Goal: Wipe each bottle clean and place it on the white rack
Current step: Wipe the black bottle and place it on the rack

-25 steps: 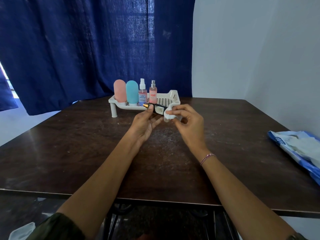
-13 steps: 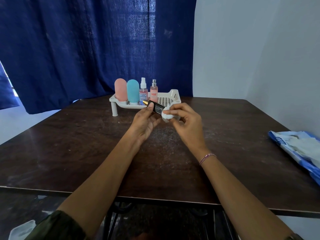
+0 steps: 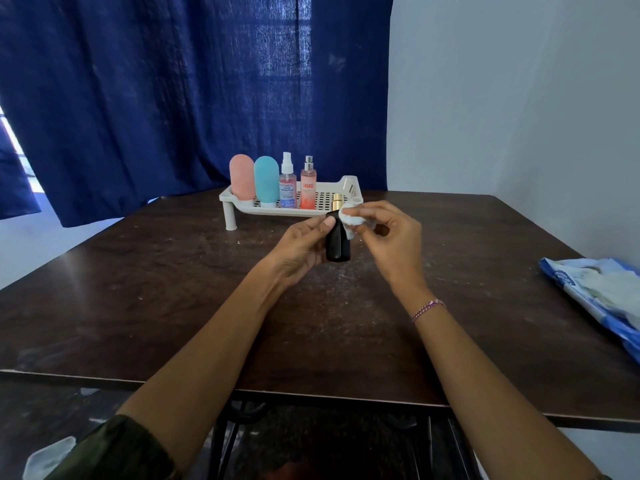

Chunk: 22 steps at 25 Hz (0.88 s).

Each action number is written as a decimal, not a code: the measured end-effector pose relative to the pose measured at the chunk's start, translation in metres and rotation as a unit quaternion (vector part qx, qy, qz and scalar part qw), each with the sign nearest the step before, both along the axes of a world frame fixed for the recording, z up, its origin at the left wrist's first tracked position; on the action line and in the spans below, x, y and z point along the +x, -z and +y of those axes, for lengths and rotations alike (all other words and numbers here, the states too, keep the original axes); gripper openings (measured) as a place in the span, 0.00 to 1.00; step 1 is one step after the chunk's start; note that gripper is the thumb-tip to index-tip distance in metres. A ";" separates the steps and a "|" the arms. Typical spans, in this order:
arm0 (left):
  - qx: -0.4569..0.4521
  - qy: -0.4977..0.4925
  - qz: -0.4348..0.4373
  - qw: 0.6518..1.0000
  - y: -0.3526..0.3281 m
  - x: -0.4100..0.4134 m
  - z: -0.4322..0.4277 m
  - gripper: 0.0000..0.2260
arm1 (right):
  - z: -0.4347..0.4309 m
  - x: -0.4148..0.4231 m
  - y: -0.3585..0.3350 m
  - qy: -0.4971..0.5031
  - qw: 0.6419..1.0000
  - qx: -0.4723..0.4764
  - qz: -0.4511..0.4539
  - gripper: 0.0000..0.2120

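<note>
Left grip (image 3: 300, 249) curling around an upright black gold-capped bottle (image 3: 337, 245) above mid-bench (image 3: 166, 292), right grip (image 3: 393, 242) pinching a white wipe (image 3: 351, 221) against its shoulder, white rack (image 3: 349, 187) at twelve o'clock carrying four bottles (image 3: 266, 180), blue wipes packet (image 3: 595, 289) lying at three o'clock.

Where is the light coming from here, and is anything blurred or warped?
Head view: daylight glows through the blue curtain, backlighting the scene; a soft sheen lies on the table at left; the black bottle reads almost featureless; the wide lens splays the table edges; nothing looks blurred.
</note>
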<state>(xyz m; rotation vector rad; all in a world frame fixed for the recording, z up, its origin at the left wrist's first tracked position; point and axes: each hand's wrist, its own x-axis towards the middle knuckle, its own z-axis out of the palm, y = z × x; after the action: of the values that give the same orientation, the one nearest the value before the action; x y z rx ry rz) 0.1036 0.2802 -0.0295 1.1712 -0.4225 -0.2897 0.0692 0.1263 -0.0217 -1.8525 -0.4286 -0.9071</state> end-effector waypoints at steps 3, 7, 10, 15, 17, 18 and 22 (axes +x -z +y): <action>0.045 0.003 -0.023 0.999 0.002 -0.001 -0.001 0.12 | -0.006 0.002 -0.001 0.012 1.000 0.024 0.015 0.09; 0.013 -0.054 -0.026 0.998 0.002 0.003 0.001 0.09 | 0.000 0.000 0.002 -0.024 0.999 -0.029 0.028 0.09; -0.010 -0.097 -0.022 0.995 0.001 0.007 0.003 0.08 | 0.003 -0.002 0.004 -0.056 0.995 -0.078 0.038 0.10; 0.041 -0.086 -0.049 0.994 0.000 0.002 0.003 0.08 | 0.000 0.001 0.004 -0.014 0.998 -0.058 0.033 0.10; 0.069 -0.070 -0.068 0.993 0.001 0.002 0.002 0.06 | -0.003 0.003 0.003 0.020 0.999 -0.018 0.031 0.10; 0.076 -0.074 -0.076 0.992 0.001 0.001 0.001 0.06 | -0.004 0.004 0.003 0.033 0.999 -0.009 0.034 0.10; 0.049 -0.147 -0.081 0.985 0.001 0.002 0.001 0.08 | 0.001 0.001 0.005 0.007 0.997 -0.023 0.068 0.10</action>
<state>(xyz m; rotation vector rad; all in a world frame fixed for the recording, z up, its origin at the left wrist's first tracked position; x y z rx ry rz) 0.1056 0.2810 -0.0302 1.3395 -0.3745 0.0425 0.0703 0.1270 -0.0269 -1.9483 -0.3547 -0.7812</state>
